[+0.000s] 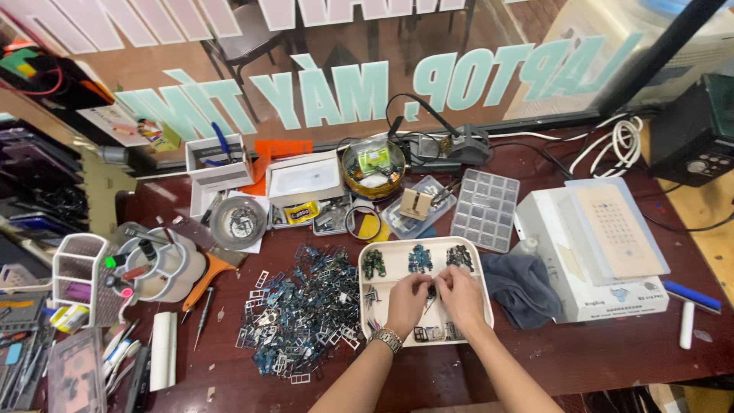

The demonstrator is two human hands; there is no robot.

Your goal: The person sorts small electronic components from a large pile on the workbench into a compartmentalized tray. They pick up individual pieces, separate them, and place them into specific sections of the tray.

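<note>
Over a cream plastic tray on a dark red workbench, a person's left hand and right hand meet fingertip to fingertip, both pinched shut on a small dark part too tiny to make out. The tray sits at the bench's middle, holding three small clumps of dark parts along its far edge and a few small metal frames near the wrists. Just left of the tray lies a loose heap of small metal frames. Right of it, a grey cloth touches a white box. Beyond the tray stand a clear compartment organiser, a round tin of odds and ends, and a small steel bowl of metal bits. A white cup of tools stands at far left.
</note>
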